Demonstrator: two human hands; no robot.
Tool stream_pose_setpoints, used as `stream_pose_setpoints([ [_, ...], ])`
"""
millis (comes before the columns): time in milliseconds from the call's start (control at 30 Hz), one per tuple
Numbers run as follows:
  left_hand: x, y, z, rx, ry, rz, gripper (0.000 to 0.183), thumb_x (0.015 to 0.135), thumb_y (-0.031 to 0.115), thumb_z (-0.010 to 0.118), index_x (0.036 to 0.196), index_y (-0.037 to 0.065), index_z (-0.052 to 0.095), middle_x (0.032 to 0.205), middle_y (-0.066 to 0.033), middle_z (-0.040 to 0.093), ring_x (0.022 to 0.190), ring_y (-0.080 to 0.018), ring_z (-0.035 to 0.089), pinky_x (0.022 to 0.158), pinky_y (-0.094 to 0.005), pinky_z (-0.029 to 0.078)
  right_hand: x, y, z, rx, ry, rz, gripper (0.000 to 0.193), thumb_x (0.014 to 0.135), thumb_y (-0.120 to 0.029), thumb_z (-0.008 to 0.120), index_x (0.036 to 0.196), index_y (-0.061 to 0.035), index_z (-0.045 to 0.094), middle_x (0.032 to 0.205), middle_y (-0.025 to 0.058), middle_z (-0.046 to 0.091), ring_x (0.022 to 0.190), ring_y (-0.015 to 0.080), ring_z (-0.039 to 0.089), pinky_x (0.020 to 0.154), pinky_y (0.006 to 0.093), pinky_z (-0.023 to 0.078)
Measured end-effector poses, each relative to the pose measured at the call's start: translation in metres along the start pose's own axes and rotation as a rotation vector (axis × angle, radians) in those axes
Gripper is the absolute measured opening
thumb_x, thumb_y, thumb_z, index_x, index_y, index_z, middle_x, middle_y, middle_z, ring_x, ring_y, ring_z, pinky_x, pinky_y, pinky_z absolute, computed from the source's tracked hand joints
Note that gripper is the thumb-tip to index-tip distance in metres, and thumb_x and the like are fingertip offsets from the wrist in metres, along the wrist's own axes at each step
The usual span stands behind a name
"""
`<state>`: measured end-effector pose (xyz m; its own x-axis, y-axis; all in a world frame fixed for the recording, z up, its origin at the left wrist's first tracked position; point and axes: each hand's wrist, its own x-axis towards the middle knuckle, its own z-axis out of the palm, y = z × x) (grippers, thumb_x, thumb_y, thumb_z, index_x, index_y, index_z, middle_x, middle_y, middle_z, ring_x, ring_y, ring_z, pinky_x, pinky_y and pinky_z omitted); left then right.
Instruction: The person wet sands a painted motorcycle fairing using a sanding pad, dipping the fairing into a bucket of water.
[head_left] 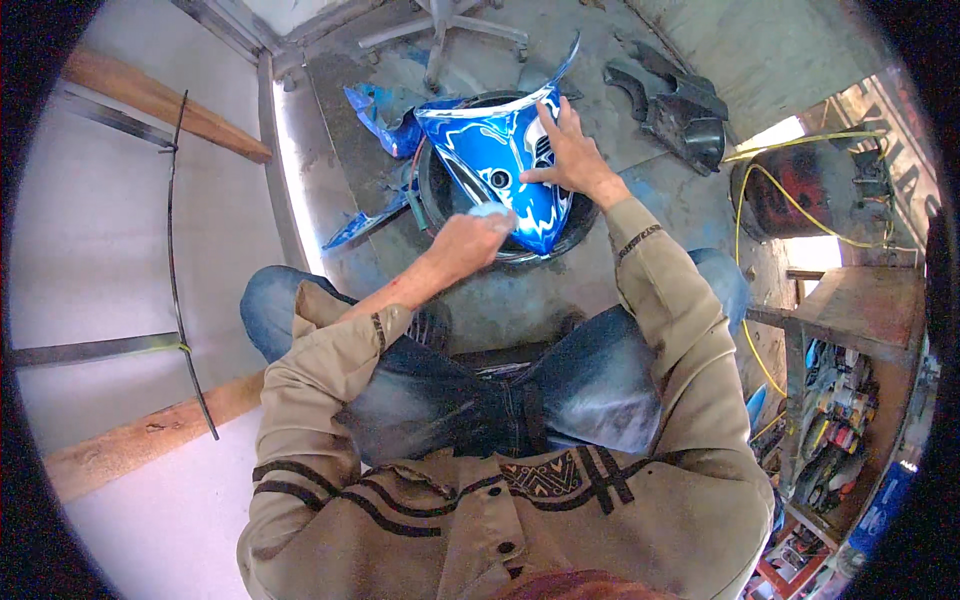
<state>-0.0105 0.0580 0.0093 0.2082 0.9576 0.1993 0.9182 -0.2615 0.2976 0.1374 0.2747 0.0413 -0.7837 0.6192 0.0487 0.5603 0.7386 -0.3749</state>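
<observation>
Blue-and-white panel (480,143) located over a round black tub (583,225) on the floor (505,310), between the person's knees. Left hand (466,247): grip closed around a pale blue pad (490,209), set against the panel's near left edge. Right hand (577,162): grip spread wide, thumb and fingers resting on the panel's right side, nothing enclosed

Holds pale-blue pad (487,210) in left hand (468,245) against glossy blue panel (500,145), upper centre of frame; rests spread right hand (577,160) on panel's right side.
</observation>
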Motion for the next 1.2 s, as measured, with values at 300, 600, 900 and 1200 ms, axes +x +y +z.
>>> stream_pose_setpoints([
  [300, 0.006, -0.004, 0.001, 0.052, 0.008, -0.074, 0.030, 0.092, 0.009, 0.058, 0.120, 0.004, 0.066, 0.103, -0.0132, 0.074, 0.086, -0.0329, 0.074, 0.064, -0.0457, 0.059, 0.019, 0.014, 0.004, 0.108, -0.127, -0.207, 0.124, 0.070, -0.052, 0.091, 0.166, -0.0191, 0.020, 0.169, 0.0239, 0.021, 0.157, 0.0433, 0.020, 0.119, 0.0640, 0.030],
  [600, 0.018, -0.011, -0.005, 0.061, 0.069, -0.083, 0.029, 0.092, 0.009, 0.057, 0.119, 0.004, 0.066, 0.099, -0.0134, 0.074, 0.083, -0.0320, 0.074, 0.066, -0.0430, 0.060, 0.029, 0.004, -0.011, 0.089, -0.260, -0.182, 0.130, 0.063, -0.040, 0.096, 0.166, -0.0177, 0.020, 0.173, 0.0180, 0.016, 0.158, 0.0438, 0.011, 0.124, 0.0611, 0.024],
  [900, 0.012, -0.008, 0.004, 0.089, -0.008, -0.097, 0.032, 0.090, 0.007, 0.058, 0.122, 0.005, 0.064, 0.097, -0.0116, 0.073, 0.075, -0.0306, 0.074, 0.059, -0.0425, 0.059, 0.030, 0.004, -0.009, 0.163, -0.248, -0.209, 0.128, 0.064, -0.037, 0.096, 0.166, -0.0165, 0.021, 0.173, 0.0169, 0.015, 0.159, 0.0437, 0.008, 0.127, 0.0543, 0.021],
  [1200, 0.009, -0.001, 0.007, 0.032, 0.037, -0.073, 0.030, 0.089, 0.007, 0.059, 0.119, 0.005, 0.065, 0.099, -0.0130, 0.074, 0.077, -0.0298, 0.074, 0.058, -0.0426, 0.058, 0.033, 0.008, -0.005, 0.180, -0.245, -0.209, 0.126, 0.065, -0.036, 0.096, 0.166, -0.0174, 0.022, 0.173, 0.0162, 0.012, 0.159, 0.0434, 0.007, 0.128, 0.0541, 0.020],
])
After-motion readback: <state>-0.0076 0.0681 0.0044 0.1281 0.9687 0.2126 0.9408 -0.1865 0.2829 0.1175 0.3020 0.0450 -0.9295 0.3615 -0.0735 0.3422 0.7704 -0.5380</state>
